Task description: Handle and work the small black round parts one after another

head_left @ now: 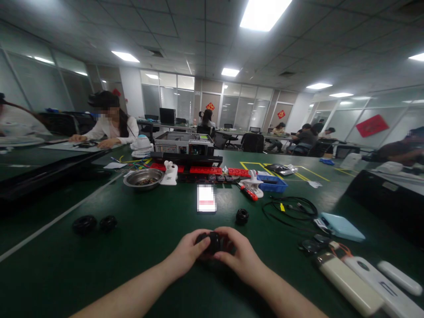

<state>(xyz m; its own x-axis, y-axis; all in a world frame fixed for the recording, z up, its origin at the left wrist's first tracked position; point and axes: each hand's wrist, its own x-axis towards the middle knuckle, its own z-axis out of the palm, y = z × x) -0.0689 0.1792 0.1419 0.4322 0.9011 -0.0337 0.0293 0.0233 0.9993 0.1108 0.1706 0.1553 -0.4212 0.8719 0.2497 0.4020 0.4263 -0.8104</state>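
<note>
Black round part [212,242] sits low in the middle of the view, just above the near edge of the dark green table [149,265], held between both hands. The left hand [187,252] curls round it from the left, fingers closed on its side and thumb on top. The right hand [240,256] wraps it from the right in the same way, so the black round part is gripped from both sides and only its top shows.

Farther back on the table stands an open metal computer case [183,143], with a person in a white shirt [112,126] seated at the next table to its left. Before the case lies a steel bowl [144,178]. To the right a coil of black cable [289,207] lies near a pale blue box [342,226], and long white packs [347,282] lie side by side at the right edge. Two black rings [85,224] rest together well to the left of the hands, and a smaller black ring [242,216] lies just beyond the right hand. A red-handled screwdriver [248,192] lies behind it.
</note>
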